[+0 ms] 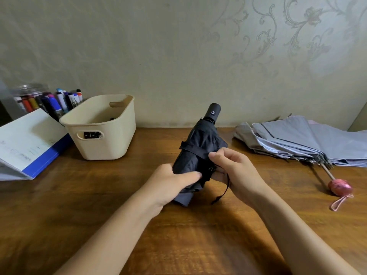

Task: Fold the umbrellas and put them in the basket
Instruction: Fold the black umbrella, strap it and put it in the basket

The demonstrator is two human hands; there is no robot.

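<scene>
You are holding the black folding umbrella (198, 153) above the wooden table (99, 195), handle tilted away toward the wall. Its canopy is looking soft and slippery around a stiff core, so you are better off gripping the bundled middle. Your left hand (170, 183) is clasping the lower folds; your right hand (234, 171) is pinching fabric beside the dangling strap (223, 192). The cream basket (101, 126) is waiting well to the left.
</scene>
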